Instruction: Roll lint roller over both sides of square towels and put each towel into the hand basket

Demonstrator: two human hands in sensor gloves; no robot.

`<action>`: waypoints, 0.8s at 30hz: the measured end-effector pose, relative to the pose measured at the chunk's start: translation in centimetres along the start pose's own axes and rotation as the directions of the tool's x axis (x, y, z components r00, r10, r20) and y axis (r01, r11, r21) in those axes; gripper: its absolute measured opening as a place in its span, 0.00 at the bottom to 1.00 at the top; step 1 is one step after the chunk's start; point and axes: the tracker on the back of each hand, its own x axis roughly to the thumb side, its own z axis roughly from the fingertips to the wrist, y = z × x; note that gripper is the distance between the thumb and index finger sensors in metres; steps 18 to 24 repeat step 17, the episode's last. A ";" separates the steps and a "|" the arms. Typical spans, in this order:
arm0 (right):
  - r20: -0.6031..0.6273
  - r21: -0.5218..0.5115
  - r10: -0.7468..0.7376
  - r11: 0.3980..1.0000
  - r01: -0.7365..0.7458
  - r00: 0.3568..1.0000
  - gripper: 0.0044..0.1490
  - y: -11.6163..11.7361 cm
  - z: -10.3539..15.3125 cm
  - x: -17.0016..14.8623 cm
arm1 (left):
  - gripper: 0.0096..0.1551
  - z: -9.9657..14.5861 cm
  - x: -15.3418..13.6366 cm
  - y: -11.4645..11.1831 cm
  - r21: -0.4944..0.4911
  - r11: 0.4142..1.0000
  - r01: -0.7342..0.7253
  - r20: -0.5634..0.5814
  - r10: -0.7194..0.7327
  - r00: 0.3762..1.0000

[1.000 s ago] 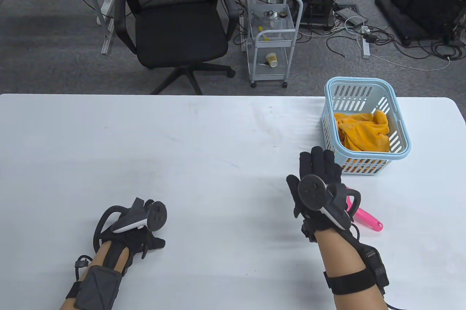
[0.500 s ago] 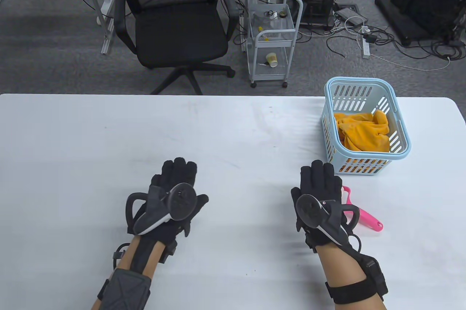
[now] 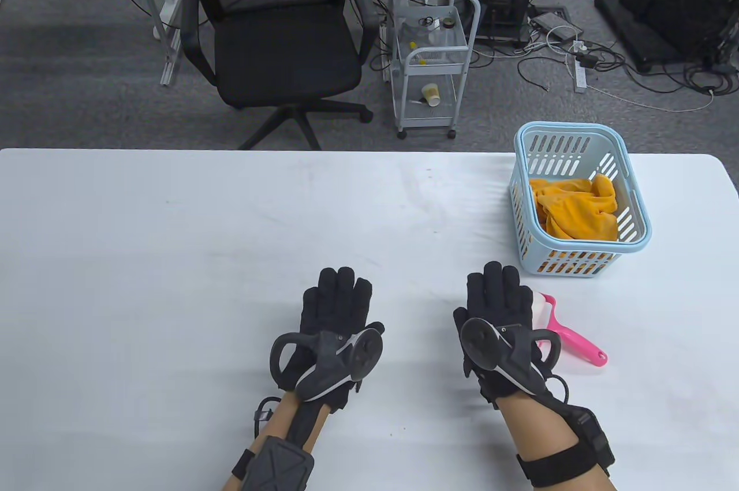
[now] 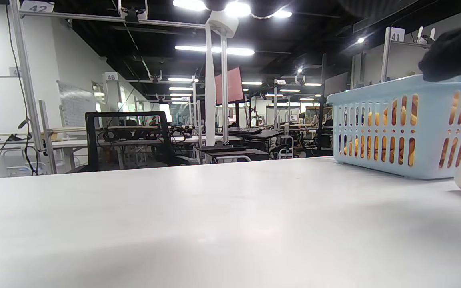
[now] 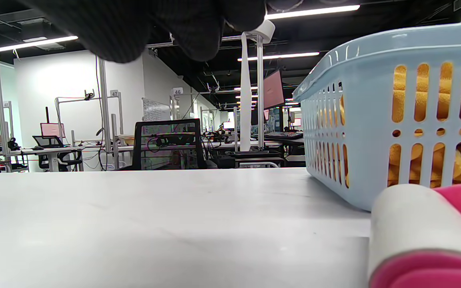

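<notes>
Orange towels (image 3: 577, 211) fill the blue basket (image 3: 634, 208) at right of frame. The pink lint roller (image 3: 563, 329) lies just below it. Beside it, right hand (image 3: 499, 318) and left hand (image 3: 335, 321) lie flat, fingers straight, holding nothing.

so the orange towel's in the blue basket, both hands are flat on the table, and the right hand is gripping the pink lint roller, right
Not quite: the right hand is not gripping the pink lint roller. The table view shows it lying on the table beside that hand, fingers straight. The orange towel is in the blue basket; the left hand is flat too.
</notes>
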 end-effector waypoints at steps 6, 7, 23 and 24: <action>0.027 0.022 -0.004 1.000 0.003 1.000 0.41 0.7 0.1 0.7 | 0.36 -0.2 0.0 -0.1 0.005 1.000 0.023 -0.005 -0.023 1.000; 0.032 0.030 -0.004 1.000 0.003 0.999 0.41 0.8 0.1 0.7 | 0.36 -0.1 -0.2 -0.1 0.010 1.000 0.012 -0.011 -0.012 1.000; 0.039 0.056 -0.016 0.998 0.014 0.999 0.41 0.9 0.1 0.9 | 0.36 0.1 -0.2 0.0 0.014 1.000 0.002 0.003 -0.002 1.000; 0.039 0.056 -0.016 0.998 0.014 0.999 0.41 0.9 0.1 0.9 | 0.36 0.1 -0.2 0.0 0.014 1.000 0.002 0.003 -0.002 1.000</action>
